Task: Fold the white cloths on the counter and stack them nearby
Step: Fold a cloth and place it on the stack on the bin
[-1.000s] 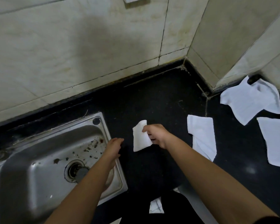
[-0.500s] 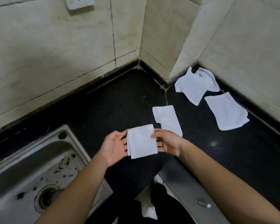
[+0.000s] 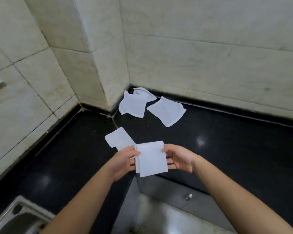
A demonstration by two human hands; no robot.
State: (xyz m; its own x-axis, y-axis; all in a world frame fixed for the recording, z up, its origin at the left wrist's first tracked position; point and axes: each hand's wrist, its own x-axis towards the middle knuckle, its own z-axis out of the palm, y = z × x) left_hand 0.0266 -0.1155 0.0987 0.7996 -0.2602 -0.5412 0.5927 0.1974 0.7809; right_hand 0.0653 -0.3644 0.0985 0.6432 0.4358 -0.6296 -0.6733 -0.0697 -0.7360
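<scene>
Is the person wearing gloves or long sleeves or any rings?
No. The left hand and right hand are bare: no gloves, no rings showing. The left forearm and right forearm are bare too, with no sleeve, watch or bracelet in view.

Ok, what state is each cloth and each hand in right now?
held cloth: folded, held between both hands.
left hand: pinches the held cloth's left edge.
right hand: pinches its right edge.
near cloth: lies on the counter, looks folded.
corner cloth: rumpled, unfolded.
far-right cloth: spread flat, unfolded.
</scene>
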